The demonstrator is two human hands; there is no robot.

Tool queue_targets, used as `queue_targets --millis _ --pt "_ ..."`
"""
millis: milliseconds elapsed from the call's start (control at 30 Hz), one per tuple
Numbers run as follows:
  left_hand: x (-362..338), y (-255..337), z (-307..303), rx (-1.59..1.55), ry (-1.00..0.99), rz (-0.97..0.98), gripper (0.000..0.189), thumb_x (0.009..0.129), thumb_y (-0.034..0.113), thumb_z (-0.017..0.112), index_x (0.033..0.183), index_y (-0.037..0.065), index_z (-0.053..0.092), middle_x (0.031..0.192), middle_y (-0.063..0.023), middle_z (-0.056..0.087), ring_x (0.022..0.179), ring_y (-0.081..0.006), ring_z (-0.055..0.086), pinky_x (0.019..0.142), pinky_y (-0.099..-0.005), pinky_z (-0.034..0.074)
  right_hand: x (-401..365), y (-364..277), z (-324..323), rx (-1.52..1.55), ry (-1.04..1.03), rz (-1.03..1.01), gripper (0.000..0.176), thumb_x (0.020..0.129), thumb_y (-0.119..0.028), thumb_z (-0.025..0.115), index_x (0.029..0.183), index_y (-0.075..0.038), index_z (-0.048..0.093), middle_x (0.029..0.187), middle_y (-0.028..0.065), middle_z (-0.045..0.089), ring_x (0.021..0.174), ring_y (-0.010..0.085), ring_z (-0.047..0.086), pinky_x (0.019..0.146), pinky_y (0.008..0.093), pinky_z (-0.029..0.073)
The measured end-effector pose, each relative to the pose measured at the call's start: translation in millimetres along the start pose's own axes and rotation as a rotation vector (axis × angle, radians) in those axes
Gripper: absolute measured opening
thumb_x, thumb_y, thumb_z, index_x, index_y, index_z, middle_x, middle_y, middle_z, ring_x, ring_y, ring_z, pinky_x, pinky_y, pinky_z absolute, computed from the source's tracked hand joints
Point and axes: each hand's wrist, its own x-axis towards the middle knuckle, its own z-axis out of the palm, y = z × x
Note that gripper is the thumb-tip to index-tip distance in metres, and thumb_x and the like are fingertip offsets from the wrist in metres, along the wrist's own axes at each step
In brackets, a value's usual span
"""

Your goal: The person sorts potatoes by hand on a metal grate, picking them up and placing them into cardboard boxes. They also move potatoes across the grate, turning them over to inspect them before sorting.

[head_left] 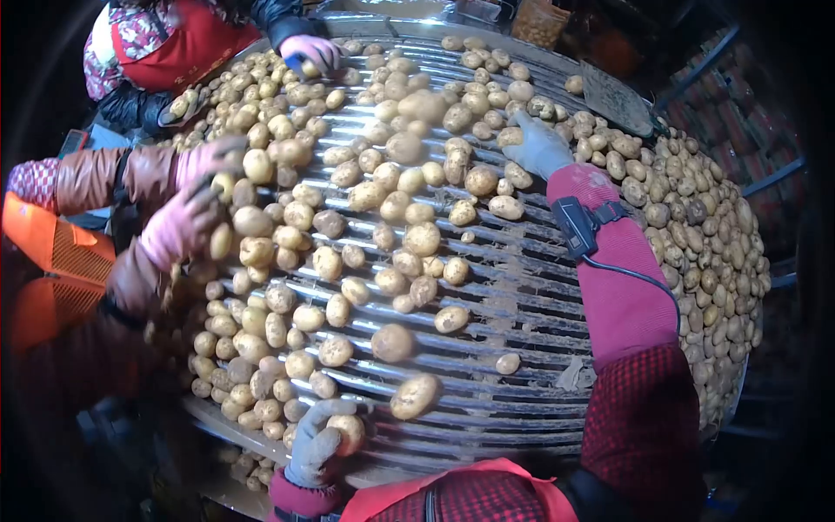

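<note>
Near the bottom edge, my left hand (318, 442), in a grey glove, is closed around a potato (347, 433) beside the near rim of the slatted roller table (531, 313). My right arm reaches far across the rollers. At its end my right hand (539, 148), in a light grey glove, lies among potatoes near the far right side, with fingers apart and the fingertips against a potato (510, 137). A large potato (415, 397) lies on the rollers ahead of my left hand, and a small one (508, 364) rests farther right.
At the left, a co-worker's pink-gloved hands (181, 228) are over the potatoes. Another co-worker's pink-gloved hand (315, 54) is at the upper left. A large potato pile (696, 235) fills the right side, beside a flat board (616, 97).
</note>
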Motion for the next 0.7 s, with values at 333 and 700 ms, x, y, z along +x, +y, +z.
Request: queue_targets --millis 333,700 --pt "-5 -7 -2 0.025 -0.029 0.134 0.046 0.092 0.038 0.076 0.118 0.001 0.068 0.118 -0.0150 0.071 0.099 -0.0249 0.069 0.088 -0.0371 0.056 -60 18 44 0.969 -0.036 -0.132 0.043 0.097 -0.036 0.068 0.126 -0.003 0.066 0.106 0.0110 0.069 0.091 0.0214 0.068 0.084 0.0339 0.055" --pt "-23 7 26 0.189 -0.227 -0.198 0.066 0.096 0.015 0.068 0.153 -0.001 0.040 0.119 -0.0111 0.067 0.074 -0.0122 0.057 0.064 -0.0265 0.046 -360 -139 35 0.815 -0.599 -0.702 0.046 0.101 -0.027 0.060 0.144 -0.010 0.058 0.113 0.0144 0.072 0.097 0.0247 0.072 0.086 0.0338 0.057"
